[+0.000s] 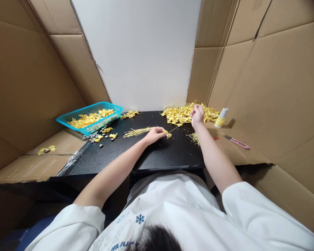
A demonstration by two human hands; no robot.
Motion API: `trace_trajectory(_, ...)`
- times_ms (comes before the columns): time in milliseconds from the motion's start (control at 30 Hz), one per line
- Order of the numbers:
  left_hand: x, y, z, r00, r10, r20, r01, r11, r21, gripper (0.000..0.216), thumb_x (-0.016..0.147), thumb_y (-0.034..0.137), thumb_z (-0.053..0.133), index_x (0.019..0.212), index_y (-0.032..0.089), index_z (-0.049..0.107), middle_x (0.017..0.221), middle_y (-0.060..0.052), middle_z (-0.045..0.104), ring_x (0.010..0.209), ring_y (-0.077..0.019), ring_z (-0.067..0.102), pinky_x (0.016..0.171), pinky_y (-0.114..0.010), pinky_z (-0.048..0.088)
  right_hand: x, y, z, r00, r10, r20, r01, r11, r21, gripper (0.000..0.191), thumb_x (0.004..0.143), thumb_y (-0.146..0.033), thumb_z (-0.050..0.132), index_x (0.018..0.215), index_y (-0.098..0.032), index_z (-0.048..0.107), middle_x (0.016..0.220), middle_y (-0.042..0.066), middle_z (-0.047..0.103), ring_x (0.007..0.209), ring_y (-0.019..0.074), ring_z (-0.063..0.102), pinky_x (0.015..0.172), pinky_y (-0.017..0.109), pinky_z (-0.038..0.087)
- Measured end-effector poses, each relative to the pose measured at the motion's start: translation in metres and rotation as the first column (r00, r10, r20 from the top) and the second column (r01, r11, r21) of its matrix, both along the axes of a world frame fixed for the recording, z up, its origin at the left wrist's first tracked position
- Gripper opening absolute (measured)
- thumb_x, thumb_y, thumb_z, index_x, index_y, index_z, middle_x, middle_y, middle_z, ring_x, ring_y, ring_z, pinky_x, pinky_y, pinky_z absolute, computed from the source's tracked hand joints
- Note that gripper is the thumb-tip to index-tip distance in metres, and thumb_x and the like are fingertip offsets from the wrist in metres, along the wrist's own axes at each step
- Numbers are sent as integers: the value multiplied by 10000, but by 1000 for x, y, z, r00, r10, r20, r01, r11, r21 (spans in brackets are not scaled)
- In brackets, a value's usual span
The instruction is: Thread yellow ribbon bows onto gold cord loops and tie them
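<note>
My left hand (155, 134) is closed in a pinch on a small yellow ribbon bow (168, 134) just above the black table (146, 153). A thin gold thread (174, 129) runs from the bow up toward my right hand (197, 115), which is closed and raised beside a heap of yellow ribbon pieces (184, 113). The thread's end seems to lie in my right fingers. A bundle of cut gold threads (137, 132) lies just left of my left hand.
A teal basket (68, 120) with several yellow bows stands at the back left, with small metal bells and bows (101, 136) scattered before it. A thread spool (221, 118) and pink scissors (237, 141) lie on cardboard at the right. Cardboard walls enclose both sides.
</note>
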State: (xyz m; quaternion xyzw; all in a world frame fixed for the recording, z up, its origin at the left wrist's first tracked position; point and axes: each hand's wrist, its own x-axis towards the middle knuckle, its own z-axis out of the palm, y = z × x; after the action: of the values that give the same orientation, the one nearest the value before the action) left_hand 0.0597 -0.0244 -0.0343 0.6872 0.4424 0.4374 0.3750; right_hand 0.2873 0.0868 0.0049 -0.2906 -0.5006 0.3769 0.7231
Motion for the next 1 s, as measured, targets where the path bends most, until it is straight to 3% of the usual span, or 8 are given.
trace_trajectory(133,3,4,-3,983,32,183,-4,989,-149,145,605,264,642,550,164,553,568,-10,597,482,-77,449,511,-223,346,-27,-9,-27,938,-17,346,12,1000,18,232,856,-340,573,674,-215,502,557,-56,448,495,104,374,512,242,336)
trace_trajectory(333,1,11,-1,918,166,360,-50,949,-311,148,608,240,601,542,175,485,496,9,473,426,-64,382,459,-219,318,-60,-26,-54,679,11,734,-96,993,74,103,672,-199,731,620,-194,642,605,-6,618,613,153,525,681,309,431)
trace_trajectory(433,0,12,-1,886,233,401,-88,933,-348,153,603,233,632,563,170,498,489,19,456,430,-61,390,462,-213,331,-61,-32,-49,617,-74,784,-70,986,148,32,715,-214,707,737,-194,694,807,64,693,827,218,580,824,376,435)
trace_trajectory(533,-1,13,-3,849,296,437,-142,925,-352,155,597,232,665,594,163,526,521,13,503,425,-40,346,426,-189,280,-59,-44,-37,598,-149,787,-74,968,240,121,816,-277,633,866,-190,701,952,90,691,949,229,575,894,387,414)
trace_trajectory(733,-1,10,-2,802,345,487,-179,918,-355,156,597,212,712,628,133,580,579,-10,583,425,-13,327,400,-160,246,-67,-64,-32,466,-264,845,-250,876,412,83,778,-232,695,855,-199,694,857,35,691,865,198,580,841,338,404)
trace_trajectory(833,0,8,0,795,338,504,-160,918,-363,173,616,206,737,633,122,585,587,-16,595,422,-9,348,402,-157,255,-69,-64,-35,462,-284,841,-223,880,420,37,805,-225,671,799,-198,695,812,33,690,825,192,580,818,331,395)
trace_trajectory(1000,0,6,-1,793,307,527,-119,925,-361,177,647,191,772,645,111,614,584,-15,597,470,-31,447,459,-162,358,-70,-66,-37,467,-318,825,-144,893,426,173,840,-304,645,713,-192,677,736,41,670,783,195,566,794,343,367)
